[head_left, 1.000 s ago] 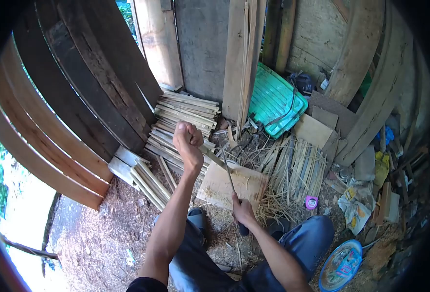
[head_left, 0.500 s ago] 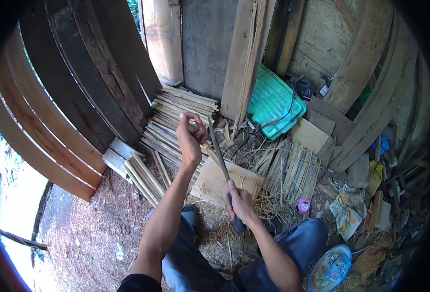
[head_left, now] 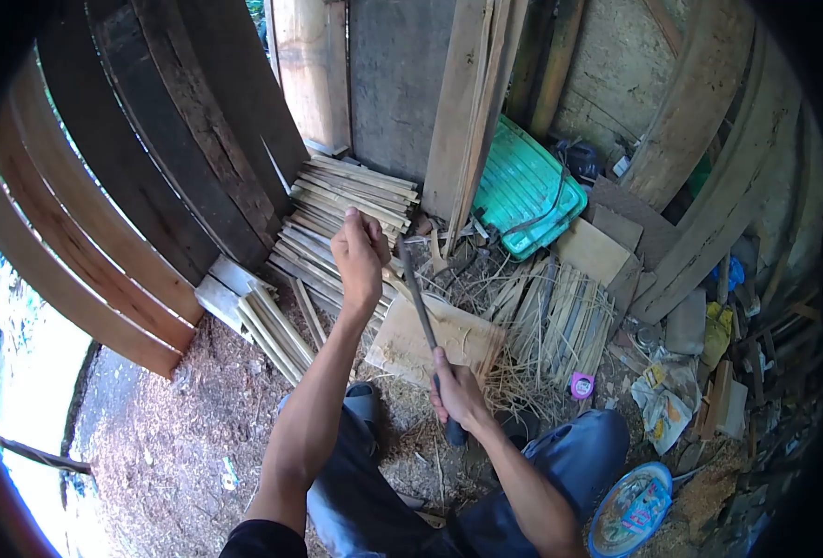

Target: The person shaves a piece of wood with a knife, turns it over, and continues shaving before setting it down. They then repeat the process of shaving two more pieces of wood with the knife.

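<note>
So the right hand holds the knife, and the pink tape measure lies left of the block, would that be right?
Not quite: the head view shows the tape measure right of the block, not left; the right hand holds the knife.

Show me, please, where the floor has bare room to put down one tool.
The widest free patch is the shavings-strewn floor between the leaning boards and the left leg; only one small scrap stands out there. The right side is crowded: split sticks, pink tape measure, crumpled wrappers.
</note>
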Available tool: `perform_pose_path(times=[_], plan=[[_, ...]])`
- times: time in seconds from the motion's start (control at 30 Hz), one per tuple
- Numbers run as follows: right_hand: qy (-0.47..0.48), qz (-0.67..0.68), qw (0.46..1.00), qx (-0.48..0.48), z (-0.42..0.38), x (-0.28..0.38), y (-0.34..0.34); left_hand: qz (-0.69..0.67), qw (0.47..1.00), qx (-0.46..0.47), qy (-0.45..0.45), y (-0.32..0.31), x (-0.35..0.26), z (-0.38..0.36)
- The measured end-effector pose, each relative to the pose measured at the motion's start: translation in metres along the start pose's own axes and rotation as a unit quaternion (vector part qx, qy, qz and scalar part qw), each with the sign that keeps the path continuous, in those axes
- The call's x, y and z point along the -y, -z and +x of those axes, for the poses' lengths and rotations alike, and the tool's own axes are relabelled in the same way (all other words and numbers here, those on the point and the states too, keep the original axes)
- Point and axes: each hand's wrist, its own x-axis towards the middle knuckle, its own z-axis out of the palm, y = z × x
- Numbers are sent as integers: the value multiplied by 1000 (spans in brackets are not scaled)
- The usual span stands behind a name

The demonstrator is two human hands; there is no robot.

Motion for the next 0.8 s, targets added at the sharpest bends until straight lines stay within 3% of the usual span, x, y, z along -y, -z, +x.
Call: perform_pose_path(times=[0.07,0.1,0.17,0.23,0.3,0.33,0.4,0.5,0.53,0.57,0.63,0.7,0.77,0.8], plan=[[128,-98,987,-21,4,-7,-6,-14,1000,-1,1,0,-2,0],[127,-93,987,-23,11,-15,-4,-12,1000,2,3,2,-2,1],[-67,-2,997,-48,29,-29,5,-17,1000,-7,-7,5,-2,5],[-59,-8,998,-35,27,-19,7,-26,1000,0,1,6,-2,10],[-17,-190,977,-98,23,-14,1,-31,999,-16,-7,9,-1,10],[-18,-187,977,-101,23,-16,2,-32,999,-19,-1,10,-2,11],[115,-246,957,-104,25,-19,3,-32,999,-10,-1,8,-1,10],[114,-297,934,-160,35,-32,2,-36,999,-12,-4,11,-1,7],[-77,-156,980,-98,34,-26,6,-44,999,-3,1,14,-2,8],[-75,-155,980,-97,36,-28,9,-51,999,6,5,16,-3,9],[22,-336,925,-175,40,-31,12,-57,998,0,5,13,-4,9],[9,-320,931,-176,32,-24,6,-42,999,-11,2,14,-4,10],[-36,-210,974,-82,10,2,1,-45,999,-7,11,12,-2,10],[103,-280,945,-131,17,-13,1,-45,999,-10,5,11,-2,10]])
